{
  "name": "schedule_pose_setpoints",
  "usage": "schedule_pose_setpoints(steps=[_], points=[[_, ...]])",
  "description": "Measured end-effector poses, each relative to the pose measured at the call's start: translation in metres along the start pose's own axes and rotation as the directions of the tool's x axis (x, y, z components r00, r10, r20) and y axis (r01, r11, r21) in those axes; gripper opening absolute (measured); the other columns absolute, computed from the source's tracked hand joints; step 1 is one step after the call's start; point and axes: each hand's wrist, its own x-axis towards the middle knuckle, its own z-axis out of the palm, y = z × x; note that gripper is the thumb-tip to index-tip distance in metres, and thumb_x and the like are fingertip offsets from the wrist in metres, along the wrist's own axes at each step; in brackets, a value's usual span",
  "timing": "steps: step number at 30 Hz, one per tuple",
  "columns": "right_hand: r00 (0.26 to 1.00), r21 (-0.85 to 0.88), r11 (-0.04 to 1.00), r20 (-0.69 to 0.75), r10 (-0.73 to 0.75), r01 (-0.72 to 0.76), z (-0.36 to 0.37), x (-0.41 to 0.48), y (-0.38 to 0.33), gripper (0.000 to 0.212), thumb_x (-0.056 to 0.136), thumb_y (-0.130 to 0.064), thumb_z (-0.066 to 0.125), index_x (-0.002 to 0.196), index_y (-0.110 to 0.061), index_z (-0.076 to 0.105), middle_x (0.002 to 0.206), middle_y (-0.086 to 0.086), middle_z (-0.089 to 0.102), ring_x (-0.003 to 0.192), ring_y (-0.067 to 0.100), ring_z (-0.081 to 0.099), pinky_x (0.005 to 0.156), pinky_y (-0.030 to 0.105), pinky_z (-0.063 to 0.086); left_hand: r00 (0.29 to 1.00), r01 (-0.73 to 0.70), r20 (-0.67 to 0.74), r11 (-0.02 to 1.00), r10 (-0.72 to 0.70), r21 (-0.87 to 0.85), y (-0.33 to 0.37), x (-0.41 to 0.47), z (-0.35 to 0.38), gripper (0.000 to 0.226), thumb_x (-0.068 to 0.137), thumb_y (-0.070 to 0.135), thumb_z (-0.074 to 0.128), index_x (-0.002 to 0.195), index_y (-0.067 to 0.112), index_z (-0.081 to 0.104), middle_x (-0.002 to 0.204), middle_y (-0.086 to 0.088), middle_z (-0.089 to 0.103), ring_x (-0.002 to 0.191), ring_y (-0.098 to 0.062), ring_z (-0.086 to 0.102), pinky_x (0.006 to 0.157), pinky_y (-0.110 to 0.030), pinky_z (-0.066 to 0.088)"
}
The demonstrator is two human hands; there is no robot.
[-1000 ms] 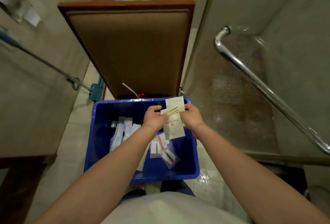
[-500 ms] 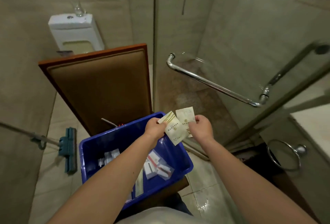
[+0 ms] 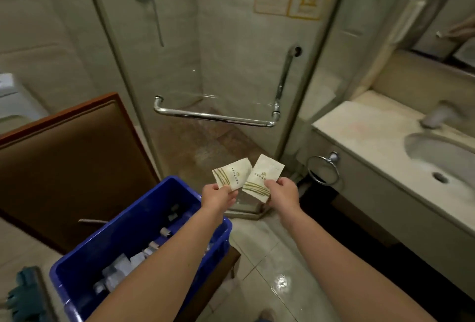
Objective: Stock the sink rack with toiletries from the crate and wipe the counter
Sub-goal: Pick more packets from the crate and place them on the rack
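My left hand (image 3: pixel 217 197) pinches a cream toiletry sachet (image 3: pixel 234 172) with gold stripes by its lower corner. My right hand (image 3: pixel 281 190) holds a second, matching sachet (image 3: pixel 264 176) beside it. Both sachets are held in the air past the far right corner of the blue crate (image 3: pixel 84 265), above the floor in front of the shower. Inside the crate lie several small white packets (image 3: pixel 123 267), partly hidden by my left forearm. The counter (image 3: pixel 365 126) with its sink (image 3: pixel 442 157) stands to the right. No rack is in view.
A glass shower door with a chrome handle (image 3: pixel 218 116) stands straight ahead. A brown padded chair (image 3: pixel 69 157) stands left, behind the crate. A towel ring (image 3: pixel 322 170) hangs on the counter's front. A teal mop head (image 3: pixel 23 296) lies at the bottom left. The floor tiles (image 3: pixel 272 270) look wet.
The view has swung right, from over the crate toward the shower door and counter. The two sachets, held together at first, are now apart, one in each hand.
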Motion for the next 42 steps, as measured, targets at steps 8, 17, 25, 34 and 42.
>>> schedule_pose_setpoints(steps=[8,17,25,34,42], points=[[0.997,0.266,0.963,-0.063,0.054,-0.035,-0.112,0.0,0.007,0.019,0.092,-0.005,0.05,0.106,-0.004,0.063,0.102,0.013,0.072,0.087,0.024,0.07,0.075,0.04,0.058,0.949,-0.027,0.315,0.985,-0.029,0.171,-0.036,-0.037,0.113,0.024,0.091,-0.002,0.055,0.111,0.011,0.06,0.101,-0.006,0.071,0.082,-0.016,0.065,0.074,-0.027,0.052],[0.969,0.206,0.978,-0.245,0.029,0.023,-0.274,0.005,0.02,0.025,0.088,-0.003,0.051,0.112,-0.001,0.054,0.104,0.013,0.066,0.078,0.018,0.061,0.053,0.023,0.044,0.87,-0.19,0.493,0.911,-0.017,0.366,-0.084,-0.095,0.244,0.031,0.076,0.022,0.068,0.106,0.018,0.06,0.09,0.001,0.07,0.076,-0.012,0.064,0.075,-0.028,0.045],[0.964,0.214,0.977,-0.262,0.037,0.02,-0.396,0.014,0.04,0.023,0.091,-0.005,0.052,0.113,-0.011,0.048,0.099,0.004,0.061,0.08,0.013,0.059,0.065,0.028,0.052,0.803,-0.377,0.593,0.823,0.063,0.424,-0.122,-0.136,0.355,0.023,0.094,0.01,0.055,0.115,0.003,0.064,0.094,-0.008,0.07,0.079,-0.016,0.066,0.065,-0.027,0.056],[0.911,0.217,0.976,-0.407,0.062,0.03,-0.503,0.013,0.066,0.017,0.088,-0.002,0.053,0.081,-0.017,0.047,0.096,0.013,0.063,0.091,0.027,0.063,0.089,0.052,0.055,0.735,-0.365,0.677,0.821,-0.036,0.44,-0.175,-0.182,0.466,0.016,0.096,0.013,0.051,0.089,0.008,0.065,0.083,-0.005,0.067,0.07,-0.014,0.062,0.055,-0.023,0.052],[0.855,0.195,0.981,-0.51,0.096,0.006,-0.582,0.02,0.084,0.032,0.084,-0.003,0.058,0.112,-0.015,0.049,0.115,0.01,0.062,0.1,0.025,0.065,0.083,0.043,0.058,0.64,-0.551,0.766,0.656,-0.066,0.516,-0.205,-0.201,0.536,0.033,0.084,0.022,0.071,0.112,0.007,0.06,0.109,-0.005,0.067,0.08,-0.01,0.061,0.06,-0.021,0.044]])
